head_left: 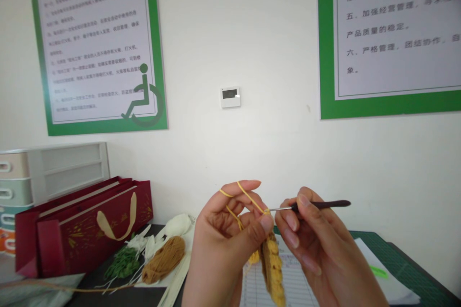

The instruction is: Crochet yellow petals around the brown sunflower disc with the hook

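Observation:
My left hand [230, 235] pinches the top of a yellow and brown crocheted strip [275, 268] between thumb and fingers. Yellow yarn [250, 196] loops over the raised index finger and runs down to the top of the strip. In my right hand [317, 235] is a crochet hook [320, 205] with a dark handle, gripped between thumb and fingers. Its metal shaft points left, and the tip meets the yarn beside my left thumb. The strip hangs below my left hand, and its lower end runs out of the frame.
A brown yarn ball [163, 260], green yarn [124, 261] and white yarn [178, 225] lie at left. Behind them stand a dark red gift bag [97, 230] and a drawer unit [68, 168]. Printed paper [259, 283] and a green cutting mat [406, 264] lie beneath my hands.

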{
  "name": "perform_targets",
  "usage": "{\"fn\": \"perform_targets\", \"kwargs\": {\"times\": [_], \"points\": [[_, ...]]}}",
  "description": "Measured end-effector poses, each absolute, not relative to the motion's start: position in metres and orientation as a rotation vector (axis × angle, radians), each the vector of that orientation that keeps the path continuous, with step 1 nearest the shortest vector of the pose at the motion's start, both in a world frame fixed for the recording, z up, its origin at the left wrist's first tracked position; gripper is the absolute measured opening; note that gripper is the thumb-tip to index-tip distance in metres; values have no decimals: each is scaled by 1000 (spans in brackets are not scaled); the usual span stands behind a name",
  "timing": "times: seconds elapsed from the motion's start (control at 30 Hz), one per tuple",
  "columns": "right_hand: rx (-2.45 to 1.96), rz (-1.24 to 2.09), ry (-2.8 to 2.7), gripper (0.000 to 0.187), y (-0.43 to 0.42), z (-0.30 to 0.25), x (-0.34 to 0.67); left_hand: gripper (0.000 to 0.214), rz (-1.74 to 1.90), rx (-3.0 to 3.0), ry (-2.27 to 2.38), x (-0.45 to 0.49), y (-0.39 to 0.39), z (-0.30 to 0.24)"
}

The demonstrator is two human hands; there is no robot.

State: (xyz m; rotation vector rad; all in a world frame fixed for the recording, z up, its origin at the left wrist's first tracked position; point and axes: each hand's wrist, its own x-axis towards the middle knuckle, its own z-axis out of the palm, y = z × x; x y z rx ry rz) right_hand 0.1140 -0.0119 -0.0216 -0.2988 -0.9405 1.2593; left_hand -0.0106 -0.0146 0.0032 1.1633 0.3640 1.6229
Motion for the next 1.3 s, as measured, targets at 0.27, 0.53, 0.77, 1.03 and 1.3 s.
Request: {"fn": "perform_targets", "kwargs": {"times": [0.27, 0.53, 0.77, 1.03, 1.3], "points": [[-284, 1223, -987, 33, -16, -23, 116, 33, 1535, 1126, 328, -15, -13, 3], [-217, 1228, -1057, 27, -12, -24, 119, 44, 1343, 1132, 271, -24, -8, 2], [-147, 1196, -1170, 23, -5, -28, 126, 56, 1249, 1117, 238, -23, -8, -1], [-41, 944, -1293, 17, 0, -30, 132, 42, 1052, 1036, 184, -18, -3, -5], [-105, 845, -1237, 17, -8, -32, 128, 38, 967, 990, 210, -19, -1, -3]]}}
